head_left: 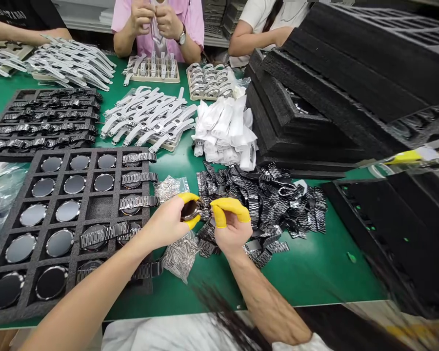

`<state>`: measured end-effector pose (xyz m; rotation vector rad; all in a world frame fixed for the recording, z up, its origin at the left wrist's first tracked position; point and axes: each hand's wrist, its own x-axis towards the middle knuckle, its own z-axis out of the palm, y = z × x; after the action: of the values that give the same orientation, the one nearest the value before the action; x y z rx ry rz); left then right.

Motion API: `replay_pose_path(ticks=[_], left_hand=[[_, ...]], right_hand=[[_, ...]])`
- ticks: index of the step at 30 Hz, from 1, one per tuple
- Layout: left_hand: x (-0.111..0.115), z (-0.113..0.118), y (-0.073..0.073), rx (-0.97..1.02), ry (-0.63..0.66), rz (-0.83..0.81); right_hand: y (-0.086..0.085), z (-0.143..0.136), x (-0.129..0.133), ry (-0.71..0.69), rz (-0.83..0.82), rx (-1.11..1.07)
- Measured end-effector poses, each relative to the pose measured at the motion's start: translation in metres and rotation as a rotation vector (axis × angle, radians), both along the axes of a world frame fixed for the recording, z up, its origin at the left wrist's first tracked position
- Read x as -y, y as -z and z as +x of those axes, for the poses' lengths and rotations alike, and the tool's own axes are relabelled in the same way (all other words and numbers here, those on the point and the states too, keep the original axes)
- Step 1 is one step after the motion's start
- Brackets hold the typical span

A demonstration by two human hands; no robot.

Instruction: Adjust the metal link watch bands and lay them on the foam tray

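My left hand (172,218), with yellow finger cots, grips a round watch case (190,210) by its rim, tilted on edge. Close against it, my right hand (232,222) pinches its yellow-covered thumb and fingers together at the case's right edge. What lies in that pinch is too small and covered to make out. Under and beyond my hands spreads a pile of black metal watch bands (256,195). Below my left hand lies a bag of thin silver pins (181,256); a second bag of pins (167,187) is just behind it.
At left is a black foam tray (89,190) of watch heads, some with bands. Behind are a tray of black watches (47,117), white watches (149,117) and white wrapped bundles (225,126). Black foam trays (296,126) stack up at right. A person in pink (192,24) works opposite.
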<state>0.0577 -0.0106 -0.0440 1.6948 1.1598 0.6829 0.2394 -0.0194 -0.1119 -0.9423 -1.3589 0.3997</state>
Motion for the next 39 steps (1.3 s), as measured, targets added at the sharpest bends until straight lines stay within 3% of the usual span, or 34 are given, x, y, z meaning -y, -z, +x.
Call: replay_pose_path(ticks=[5, 12, 14, 16, 20, 22, 27, 30, 32, 34, 37, 39], left_hand=[[-0.001, -0.003, -0.002, -0.010, 0.014, -0.005], [-0.003, -0.006, -0.004, -0.045, -0.008, -0.001], [-0.003, -0.007, -0.004, -0.058, -0.002, 0.035], [-0.004, -0.008, -0.003, -0.066, 0.015, 0.065], [-0.004, -0.010, -0.004, -0.013, 0.094, 0.034], [-0.004, -0.010, -0.009, 0.057, 0.133, -0.035], [-0.004, -0.008, -0.023, 0.214, 0.168, -0.349], [-0.005, -0.008, -0.020, 0.290, 0.039, -0.437], [-0.007, -0.010, -0.014, 0.319, -0.085, -0.350], [-0.008, -0.013, -0.009, 0.240, -0.134, -0.112], [-0.008, -0.017, -0.004, -0.007, -0.005, 0.251], [-0.007, -0.018, -0.003, -0.129, 0.094, 0.341]], right_hand=[[-0.012, 0.003, -0.005, 0.051, 0.282, 0.253], [-0.015, 0.002, -0.006, 0.070, 0.285, 0.318], [-0.014, 0.002, -0.006, 0.030, 0.214, 0.258], [-0.015, 0.003, -0.007, -0.077, 0.040, 0.123], [-0.018, 0.007, -0.013, -0.490, -0.424, -0.247], [-0.019, 0.010, -0.016, -0.605, -0.537, -0.337], [-0.018, 0.013, -0.017, -0.614, -0.446, -0.216], [-0.020, 0.011, -0.015, -0.510, -0.398, -0.275], [-0.022, 0.006, -0.011, -0.527, -0.461, -0.402], [-0.025, -0.001, -0.005, -0.631, -0.556, -0.513], [-0.027, -0.012, 0.004, -0.810, -0.696, -0.564], [-0.027, -0.019, 0.009, -0.858, -0.764, -0.576]])
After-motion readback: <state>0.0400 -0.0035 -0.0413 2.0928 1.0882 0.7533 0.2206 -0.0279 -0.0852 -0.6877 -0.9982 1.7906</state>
